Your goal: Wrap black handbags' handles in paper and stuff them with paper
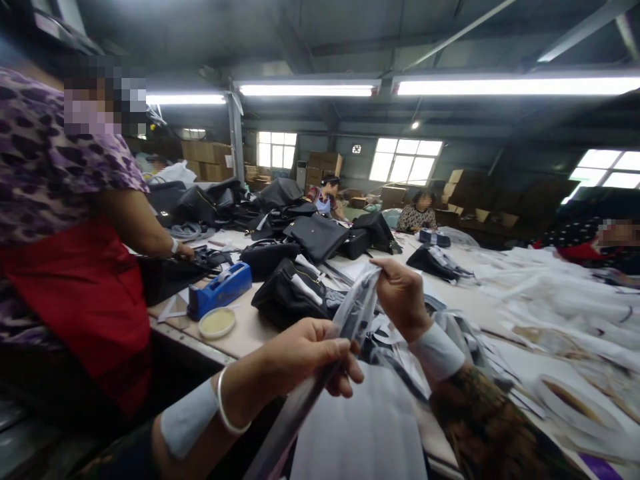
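A dark strap in a clear plastic sleeve (357,310) stretches between my hands and trails down toward the bottom edge. My left hand (320,350) is closed around it, thumb on top, with a white bangle at the wrist. Higher up and to the right, my right hand (401,290) pinches the upper end of the sleeve between thumb and fingers. Below my hands lies a white, softly creased sheet or padded piece (357,427); what it belongs to is partly hidden. Just behind the sleeve sits a black bag (280,293) with white wrapping on its handle.
A blue tape dispenser (220,290) and a small round dish (217,323) stand near the table edge at left. Beside them a co-worker in a red apron (85,313) reaches over the table. Black bags (317,237) pile up behind. White plastic (565,300) and a tape roll (575,403) lie right.
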`<state>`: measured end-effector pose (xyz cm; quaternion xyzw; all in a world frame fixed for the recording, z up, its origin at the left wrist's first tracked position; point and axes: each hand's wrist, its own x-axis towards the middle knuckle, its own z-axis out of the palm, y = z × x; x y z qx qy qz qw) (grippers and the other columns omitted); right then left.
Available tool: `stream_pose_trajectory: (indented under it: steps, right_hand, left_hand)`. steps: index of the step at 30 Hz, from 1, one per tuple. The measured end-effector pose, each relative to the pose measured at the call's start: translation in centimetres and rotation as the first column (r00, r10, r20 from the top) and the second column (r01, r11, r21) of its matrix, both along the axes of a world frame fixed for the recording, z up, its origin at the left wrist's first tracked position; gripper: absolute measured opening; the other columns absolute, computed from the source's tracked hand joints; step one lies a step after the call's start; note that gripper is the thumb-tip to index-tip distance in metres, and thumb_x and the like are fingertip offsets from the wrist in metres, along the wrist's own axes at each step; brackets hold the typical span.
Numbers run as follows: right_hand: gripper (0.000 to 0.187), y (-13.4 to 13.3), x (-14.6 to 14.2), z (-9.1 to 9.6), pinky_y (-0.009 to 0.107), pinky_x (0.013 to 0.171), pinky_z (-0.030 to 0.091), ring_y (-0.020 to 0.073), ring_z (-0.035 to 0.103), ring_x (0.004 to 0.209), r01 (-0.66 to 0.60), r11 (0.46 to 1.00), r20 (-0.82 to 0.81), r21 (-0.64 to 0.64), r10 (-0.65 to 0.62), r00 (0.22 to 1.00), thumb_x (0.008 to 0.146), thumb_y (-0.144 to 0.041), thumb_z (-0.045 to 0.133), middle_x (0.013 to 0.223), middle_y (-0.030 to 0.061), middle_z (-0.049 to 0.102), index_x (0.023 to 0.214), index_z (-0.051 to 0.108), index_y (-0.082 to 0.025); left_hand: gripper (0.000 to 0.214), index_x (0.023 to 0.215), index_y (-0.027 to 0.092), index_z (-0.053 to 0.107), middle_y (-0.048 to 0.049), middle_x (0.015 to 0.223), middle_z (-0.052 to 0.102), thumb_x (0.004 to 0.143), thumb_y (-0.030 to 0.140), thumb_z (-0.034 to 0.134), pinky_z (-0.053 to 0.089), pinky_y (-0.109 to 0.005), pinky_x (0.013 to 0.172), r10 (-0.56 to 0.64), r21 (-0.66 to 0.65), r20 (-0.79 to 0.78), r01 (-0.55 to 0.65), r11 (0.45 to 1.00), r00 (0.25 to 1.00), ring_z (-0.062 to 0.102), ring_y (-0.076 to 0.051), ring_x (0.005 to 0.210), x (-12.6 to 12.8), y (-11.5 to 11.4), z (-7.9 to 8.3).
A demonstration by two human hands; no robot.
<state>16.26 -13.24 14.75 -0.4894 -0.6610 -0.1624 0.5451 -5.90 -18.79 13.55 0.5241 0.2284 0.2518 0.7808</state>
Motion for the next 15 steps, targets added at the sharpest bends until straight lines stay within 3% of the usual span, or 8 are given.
stream_pose_trajectory:
  steps: [2,5,8,10,11,13,14,15]
  right_hand:
    - [0.028,0.5,1.1,-0.7,0.033,0.075,0.055,0.0232,0.072,0.079,0.052,0.996,-0.021,-0.077,-0.054,0.998,0.086,-0.020,0.050,0.087,0.0081,0.077,0.097,0.075,-0.019]
    - [0.032,0.3,1.5,-1.8,0.038,0.081,0.055,0.0260,0.071,0.093,0.033,0.985,-0.081,-0.168,-0.047,0.996,0.086,-0.026,0.052,0.104,0.0115,0.076,0.110,0.072,-0.018]
    - [0.044,-1.4,0.6,-2.9,0.039,0.079,0.055,0.0271,0.068,0.097,0.005,0.982,-0.278,-0.187,-0.058,0.959,0.087,-0.037,0.057,0.117,0.0160,0.070,0.124,0.064,-0.015]
    - [0.044,-2.9,-0.4,-3.5,0.037,0.076,0.055,0.0255,0.068,0.090,-0.121,0.951,-0.419,-0.284,-0.010,0.908,0.088,-0.047,0.057,0.108,0.0150,0.072,0.117,0.067,-0.015]
    - [0.044,-3.6,-0.9,-3.7,0.036,0.072,0.055,0.0237,0.067,0.083,-0.245,0.904,-0.489,-0.349,0.048,0.871,0.089,-0.052,0.055,0.098,0.0130,0.073,0.108,0.070,-0.015]
    - [0.046,-4.6,-1.8,-3.5,0.030,0.059,0.051,0.0185,0.063,0.064,-0.506,0.744,-0.613,-0.436,0.166,0.772,0.089,-0.058,0.054,0.072,0.0065,0.069,0.084,0.071,-0.015]
    - [0.046,-4.8,-2.1,-3.1,0.026,0.051,0.046,0.0153,0.057,0.055,-0.581,0.678,-0.653,-0.450,0.194,0.732,0.086,-0.058,0.058,0.061,0.0027,0.063,0.073,0.068,-0.016]
    - [0.044,-4.9,-2.2,-2.7,0.023,0.045,0.039,0.0120,0.050,0.048,-0.609,0.655,-0.677,-0.447,0.197,0.709,0.083,-0.056,0.064,0.053,-0.0007,0.055,0.064,0.063,-0.016]
  left_hand:
    - [0.039,0.088,0.010,0.066,-0.0098,0.072,0.073,0.076,0.045,0.077,0.052,-0.022,0.051,-0.001,-0.001,-0.068,0.001,1.000,0.998,0.067,-0.014,0.053,-0.3,0.0,-0.3]
    - [0.037,0.081,0.010,0.065,-0.0101,0.072,0.074,0.073,0.044,0.080,0.051,-0.023,0.051,0.125,0.053,-0.076,-0.122,0.991,0.989,0.067,-0.014,0.053,0.2,0.7,0.0]
    - [0.033,0.080,0.010,0.066,-0.0109,0.073,0.074,0.074,0.040,0.079,0.049,-0.022,0.050,0.245,0.121,-0.056,-0.237,0.964,0.968,0.067,-0.015,0.054,1.4,1.9,0.3]
    - [0.029,0.080,0.010,0.067,-0.0103,0.072,0.074,0.077,0.037,0.077,0.049,-0.022,0.050,0.312,0.155,-0.057,-0.301,0.941,0.948,0.067,-0.014,0.053,2.4,2.4,0.0]
    - [0.028,0.081,0.010,0.067,-0.0097,0.071,0.073,0.078,0.036,0.076,0.049,-0.023,0.050,0.333,0.166,-0.056,-0.320,0.933,0.941,0.066,-0.014,0.053,2.9,2.6,-0.2]
    - [0.028,0.080,0.010,0.067,-0.0086,0.070,0.072,0.079,0.036,0.074,0.051,-0.024,0.052,0.325,0.171,-0.042,-0.314,0.934,0.945,0.066,-0.014,0.053,3.7,2.6,-0.7]
    - [0.029,0.079,0.009,0.067,-0.0082,0.069,0.072,0.079,0.038,0.075,0.052,-0.025,0.054,0.297,0.165,-0.027,-0.289,0.943,0.954,0.066,-0.014,0.053,4.1,2.5,-0.9]
    - [0.032,0.078,0.009,0.067,-0.0081,0.069,0.072,0.077,0.040,0.077,0.053,-0.026,0.057,0.257,0.155,-0.007,-0.253,0.955,0.966,0.067,-0.014,0.055,4.3,2.4,-1.2]
